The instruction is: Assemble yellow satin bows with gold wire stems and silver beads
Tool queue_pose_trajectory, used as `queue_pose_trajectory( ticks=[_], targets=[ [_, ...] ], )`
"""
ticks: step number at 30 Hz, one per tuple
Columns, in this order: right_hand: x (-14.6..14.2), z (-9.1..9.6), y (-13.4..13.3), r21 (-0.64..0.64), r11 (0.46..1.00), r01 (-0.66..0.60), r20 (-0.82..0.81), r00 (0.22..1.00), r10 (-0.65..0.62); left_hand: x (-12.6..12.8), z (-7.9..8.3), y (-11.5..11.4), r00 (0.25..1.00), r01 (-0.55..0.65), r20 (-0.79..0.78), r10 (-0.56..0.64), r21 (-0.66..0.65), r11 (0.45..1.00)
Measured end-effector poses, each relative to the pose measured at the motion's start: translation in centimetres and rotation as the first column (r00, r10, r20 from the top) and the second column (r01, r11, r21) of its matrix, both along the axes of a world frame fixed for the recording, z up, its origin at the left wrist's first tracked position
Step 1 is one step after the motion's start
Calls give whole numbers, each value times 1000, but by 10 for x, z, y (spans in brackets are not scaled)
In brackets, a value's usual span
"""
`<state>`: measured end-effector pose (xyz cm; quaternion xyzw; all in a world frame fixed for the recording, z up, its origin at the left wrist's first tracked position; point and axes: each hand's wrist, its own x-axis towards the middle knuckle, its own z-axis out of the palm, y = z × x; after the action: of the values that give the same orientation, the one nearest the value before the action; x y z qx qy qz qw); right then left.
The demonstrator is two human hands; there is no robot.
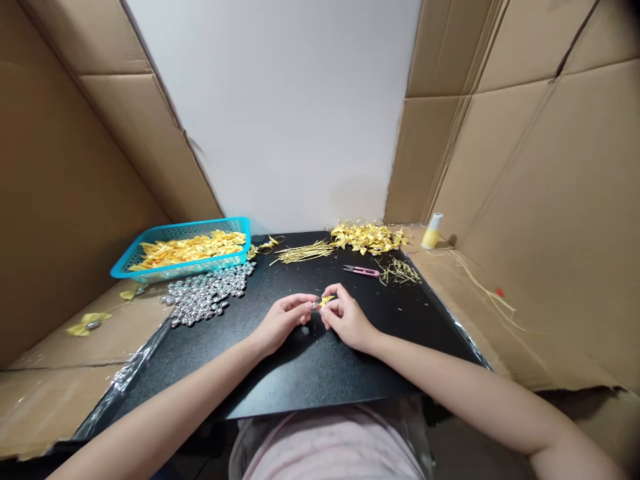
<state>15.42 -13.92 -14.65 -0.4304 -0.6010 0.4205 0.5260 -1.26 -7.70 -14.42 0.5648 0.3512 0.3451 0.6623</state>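
Over the middle of the black table my two hands meet, fingertips close together. My left hand [286, 321] pinches a small silver bead [315, 305], partly covered by the fingers. Thumb and forefinger of my right hand [347, 320] are closed on a small yellow ribbon bow [326, 301], which sits right beside the bead. Whether a thread joins bow and bead I cannot make out. Left of my hands lies a spread of silver beads [207, 293]. Beyond my right hand rest pink-handled thread snips [361, 271].
A turquoise basket [120, 265] of yellow bows stands back left. Yellow ties [304, 252], a heap of bows with beads [367, 237] and thread scraps [399, 271] lie along the back. A yellow thread cone [432, 232] stands right. Cardboard walls [550, 200] enclose the sides.
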Motion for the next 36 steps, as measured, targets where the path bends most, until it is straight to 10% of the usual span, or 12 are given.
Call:
queue_pose_trajectory(
  ticks=[6,9,13,15,20,28,36],
  targets=[
    [0,-5,3,4,996,88,58,994,-89,4,4,0,991,-17,-133,21,33,999],
    [1,-9,5,2,980,198,60,978,-198,-5,9,-15,965,50,-260,44,342,938],
    [3,-9,4,8,972,236,43,971,-236,-23,9,-47,790,579,-596,-145,645,499],
    [4,-8,3,10,972,234,47,971,-235,-27,6,-59,683,695,-725,-89,608,384],
    [5,-6,1,15,972,235,40,971,-235,-23,3,-63,633,724,-773,-43,572,386],
    [8,-10,1,16,977,212,67,975,-212,-42,14,-60,842,416,-526,120,774,477],
    [7,-7,0,-7,986,168,69,983,-167,-78,18,-62,593,758,-780,201,625,189]
  ],
)
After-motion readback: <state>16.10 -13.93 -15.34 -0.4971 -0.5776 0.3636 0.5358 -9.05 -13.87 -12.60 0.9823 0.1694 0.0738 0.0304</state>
